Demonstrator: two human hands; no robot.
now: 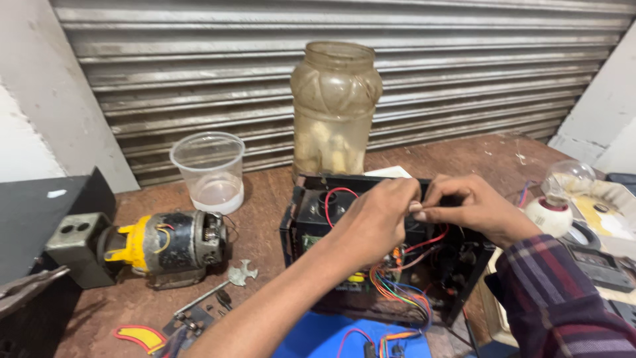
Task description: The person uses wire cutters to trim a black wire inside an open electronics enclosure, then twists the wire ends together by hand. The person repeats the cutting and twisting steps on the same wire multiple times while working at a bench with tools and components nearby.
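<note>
Brown counter (pixel 278 192), shutter behind: left hand (pixel 374 222) and right hand (pixel 474 209) both pinch-closed on a wire over open black box (pixel 371 265); best kept taut, clear of neighbouring leads.

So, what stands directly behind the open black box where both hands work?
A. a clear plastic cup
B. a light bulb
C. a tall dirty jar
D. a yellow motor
C: the tall jar rises right behind the black box, above the left hand and right hand; the cup and motor sit off to the left, the bulb off to the right.
</note>
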